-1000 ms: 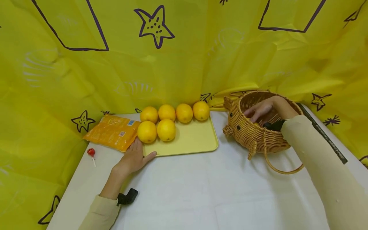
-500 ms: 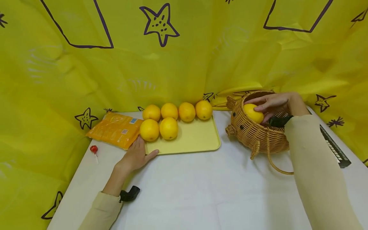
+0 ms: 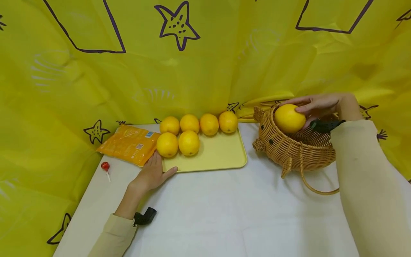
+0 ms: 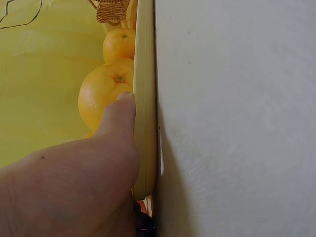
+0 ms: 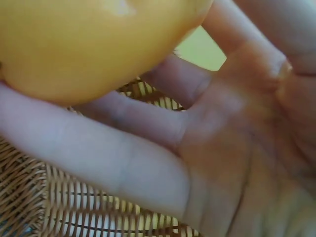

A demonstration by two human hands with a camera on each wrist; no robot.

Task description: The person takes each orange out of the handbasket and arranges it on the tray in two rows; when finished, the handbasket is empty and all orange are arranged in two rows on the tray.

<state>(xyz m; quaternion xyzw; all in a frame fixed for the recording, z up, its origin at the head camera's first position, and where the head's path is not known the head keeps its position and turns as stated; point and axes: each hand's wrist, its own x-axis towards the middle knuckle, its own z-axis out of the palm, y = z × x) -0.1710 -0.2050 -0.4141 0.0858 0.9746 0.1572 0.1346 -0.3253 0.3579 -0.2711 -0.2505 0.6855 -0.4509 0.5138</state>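
My right hand [image 3: 316,105] grips an orange [image 3: 289,118] at the mouth of a wicker basket [image 3: 297,151] shaped like a pig. In the right wrist view the fingers wrap the orange [image 5: 94,44] from below and the side, with the woven wall behind. My left hand [image 3: 151,174] lies flat at the front left corner of a yellow tray [image 3: 215,157], thumb along its front edge. Several oranges [image 3: 189,142] sit on the tray's left and back, in two rows. From the left wrist, the thumb overlaps the tray's rim, close to an orange [image 4: 106,94].
An orange plastic packet [image 3: 130,144] lies left of the tray. A red lollipop [image 3: 105,166] is on the white table [image 3: 199,210] near its left edge. The basket's loop handle [image 3: 316,191] hangs down in front. A yellow printed cloth [image 3: 205,64] rises behind everything.
My right hand has come up from inside the basket, bringing an orange up to the rim. The left hand stays at the tray's corner. The head view has shifted slightly.
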